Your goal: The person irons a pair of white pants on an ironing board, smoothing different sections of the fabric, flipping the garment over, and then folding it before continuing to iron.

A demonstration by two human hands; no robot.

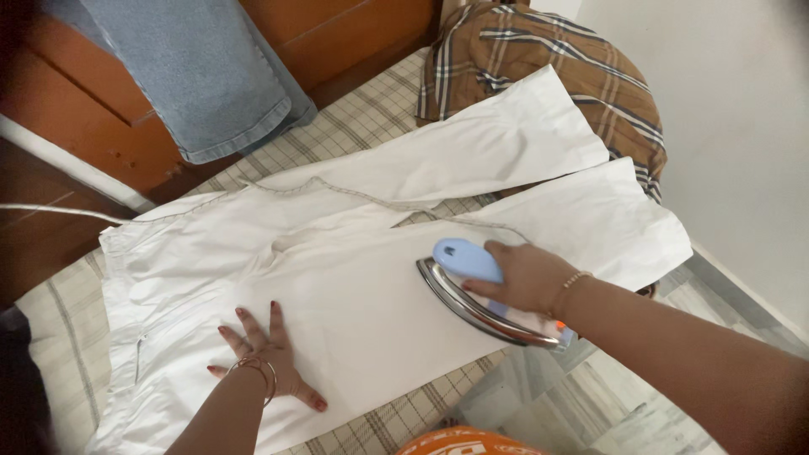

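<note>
On checked cloth, white trousers (354, 278) spread flat, right hand (527, 276) gripping iron (472, 291)

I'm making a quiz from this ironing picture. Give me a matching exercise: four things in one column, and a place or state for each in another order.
Things:
1. iron
2. left hand
3. denim garment
4. plaid cloth

Places or states:
A. bunched at the far end
B. gripped by the right hand
C. pressed flat on the white trousers
D. hanging at upper left

Pairs: 1-B, 2-C, 3-D, 4-A
</note>
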